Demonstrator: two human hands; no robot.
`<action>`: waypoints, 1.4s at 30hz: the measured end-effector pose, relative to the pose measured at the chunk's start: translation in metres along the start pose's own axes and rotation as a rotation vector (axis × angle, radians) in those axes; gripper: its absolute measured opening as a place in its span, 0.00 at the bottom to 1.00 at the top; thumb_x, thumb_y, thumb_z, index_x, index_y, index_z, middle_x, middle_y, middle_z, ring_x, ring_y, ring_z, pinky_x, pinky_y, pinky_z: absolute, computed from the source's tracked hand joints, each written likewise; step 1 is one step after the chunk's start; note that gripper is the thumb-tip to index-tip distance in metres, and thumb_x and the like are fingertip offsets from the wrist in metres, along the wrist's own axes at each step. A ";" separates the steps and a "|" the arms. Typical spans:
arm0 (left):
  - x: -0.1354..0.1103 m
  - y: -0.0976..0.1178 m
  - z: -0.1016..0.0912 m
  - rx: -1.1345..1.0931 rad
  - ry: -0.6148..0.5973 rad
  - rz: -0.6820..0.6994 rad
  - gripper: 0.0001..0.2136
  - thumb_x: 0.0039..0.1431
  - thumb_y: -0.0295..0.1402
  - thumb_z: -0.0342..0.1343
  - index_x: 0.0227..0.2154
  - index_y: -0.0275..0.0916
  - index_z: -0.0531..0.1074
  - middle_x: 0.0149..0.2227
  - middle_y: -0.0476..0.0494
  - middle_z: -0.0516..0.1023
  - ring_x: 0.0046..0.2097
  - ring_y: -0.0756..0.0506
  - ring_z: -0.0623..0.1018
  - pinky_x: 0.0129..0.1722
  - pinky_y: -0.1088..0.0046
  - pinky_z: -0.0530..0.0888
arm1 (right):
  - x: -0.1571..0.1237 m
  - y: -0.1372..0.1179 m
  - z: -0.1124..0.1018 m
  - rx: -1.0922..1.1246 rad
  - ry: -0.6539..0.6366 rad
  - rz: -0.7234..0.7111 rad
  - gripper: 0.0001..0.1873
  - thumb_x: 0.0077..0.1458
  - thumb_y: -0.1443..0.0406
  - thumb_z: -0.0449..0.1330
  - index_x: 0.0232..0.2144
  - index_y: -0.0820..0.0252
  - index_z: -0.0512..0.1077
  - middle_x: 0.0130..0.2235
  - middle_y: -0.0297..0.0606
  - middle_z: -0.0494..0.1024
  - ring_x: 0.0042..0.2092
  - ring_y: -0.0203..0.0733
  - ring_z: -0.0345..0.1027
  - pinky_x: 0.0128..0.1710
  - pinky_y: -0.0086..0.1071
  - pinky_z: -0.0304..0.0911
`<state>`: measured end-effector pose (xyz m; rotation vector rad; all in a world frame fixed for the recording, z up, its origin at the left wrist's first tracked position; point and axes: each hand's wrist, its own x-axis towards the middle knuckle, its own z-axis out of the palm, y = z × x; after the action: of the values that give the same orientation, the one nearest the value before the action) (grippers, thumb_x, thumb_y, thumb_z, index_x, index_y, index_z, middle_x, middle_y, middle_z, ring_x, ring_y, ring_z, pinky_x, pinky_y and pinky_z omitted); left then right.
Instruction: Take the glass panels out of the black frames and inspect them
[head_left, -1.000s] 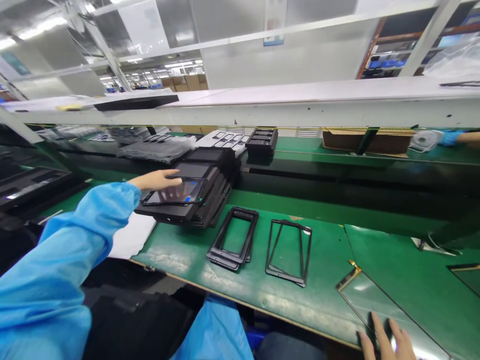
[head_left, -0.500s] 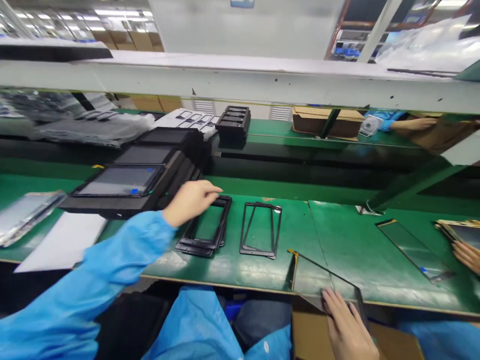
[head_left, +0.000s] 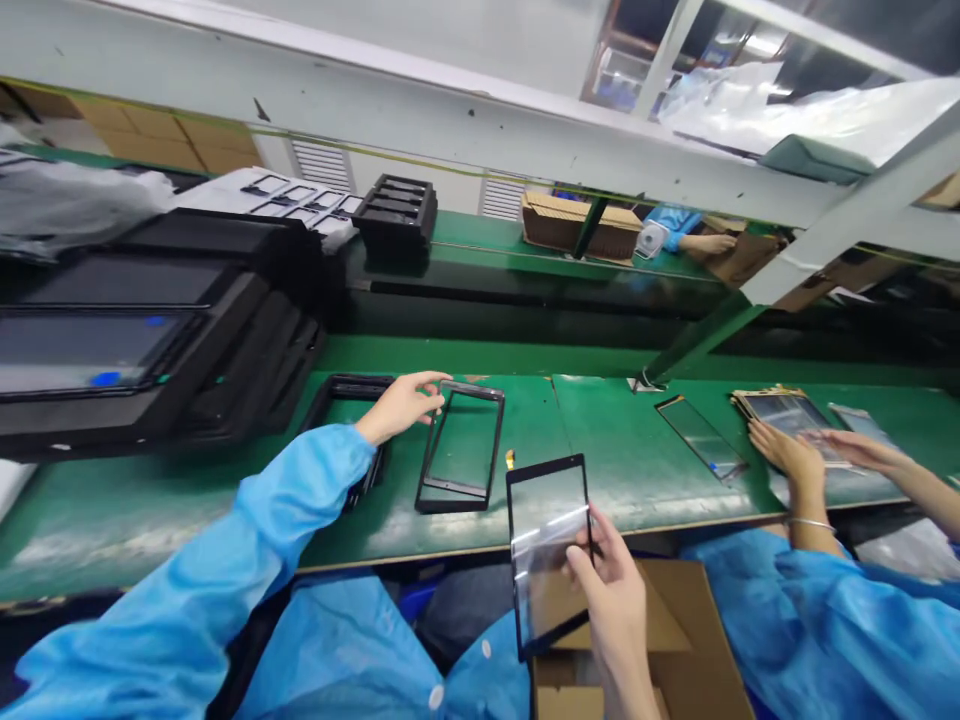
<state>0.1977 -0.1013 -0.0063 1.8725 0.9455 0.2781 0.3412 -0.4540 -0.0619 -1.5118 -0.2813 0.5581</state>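
Note:
At the top left corner of a thin black tablet frame [head_left: 495, 440], my left hand [head_left: 409, 405] pinches the rim with thumb and fingers. A second frame bar shows inside its lower edge. Beside that hand lies a stack of black frames [head_left: 319, 405], partly hidden by my wrist and sleeve. My right hand [head_left: 619, 590] grips a clear glass touch panel [head_left: 544, 530] with a black border by its right side. The panel is held up tilted over the bench's front edge, and a small yellow flex tail [head_left: 511, 459] shows at its top.
Black trays [head_left: 225, 370] are piled at left, the top one holding a framed screen [head_left: 67, 350]. Another panel [head_left: 701, 437] lies to the right. A co-worker's hands [head_left: 795, 455] rest near stacked panels at far right. An open cardboard box [head_left: 675, 620] stands below the bench edge.
My left hand has gone from the frame stack to the separate frame on its right. My right hand has raised and turned the glass panel upright. The view has swung right.

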 end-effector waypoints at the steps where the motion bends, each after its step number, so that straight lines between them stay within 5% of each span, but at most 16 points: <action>1: -0.016 0.003 0.000 -0.053 -0.006 0.029 0.23 0.69 0.31 0.57 0.65 0.38 0.70 0.48 0.42 0.79 0.42 0.45 0.84 0.41 0.67 0.84 | 0.000 -0.001 0.005 0.028 -0.025 0.023 0.38 0.49 0.54 0.77 0.61 0.56 0.76 0.37 0.33 0.78 0.26 0.36 0.72 0.22 0.28 0.67; 8: -0.106 0.020 0.007 -0.247 0.073 0.283 0.21 0.66 0.36 0.62 0.60 0.43 0.80 0.39 0.44 0.80 0.39 0.45 0.80 0.37 0.72 0.81 | -0.001 -0.012 0.031 0.010 -0.117 0.089 0.34 0.44 0.58 0.79 0.55 0.53 0.82 0.43 0.41 0.81 0.41 0.45 0.76 0.20 0.23 0.64; 20: -0.127 0.028 0.011 -0.051 0.142 0.638 0.21 0.69 0.22 0.59 0.58 0.50 0.81 0.40 0.48 0.83 0.41 0.49 0.81 0.44 0.75 0.76 | -0.006 -0.026 0.038 0.042 -0.129 0.004 0.29 0.48 0.60 0.77 0.54 0.51 0.83 0.47 0.42 0.84 0.44 0.46 0.80 0.39 0.33 0.78; 30: -0.134 0.026 0.031 -0.565 0.067 0.249 0.18 0.62 0.33 0.68 0.55 0.47 0.84 0.37 0.45 0.80 0.36 0.46 0.79 0.36 0.73 0.81 | -0.019 -0.015 0.048 -0.008 -0.124 -0.069 0.35 0.54 0.58 0.75 0.63 0.54 0.76 0.46 0.41 0.81 0.38 0.39 0.74 0.39 0.32 0.75; 42: -0.137 0.022 0.036 -0.725 0.013 0.045 0.26 0.57 0.40 0.72 0.58 0.39 0.82 0.36 0.40 0.83 0.35 0.45 0.80 0.33 0.72 0.81 | -0.030 -0.017 0.061 -0.044 -0.069 -0.029 0.36 0.54 0.56 0.74 0.63 0.56 0.76 0.48 0.44 0.80 0.39 0.42 0.75 0.37 0.32 0.75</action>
<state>0.1372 -0.2279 0.0229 1.2225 0.6820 0.5752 0.2873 -0.4163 -0.0364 -1.5309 -0.3704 0.5847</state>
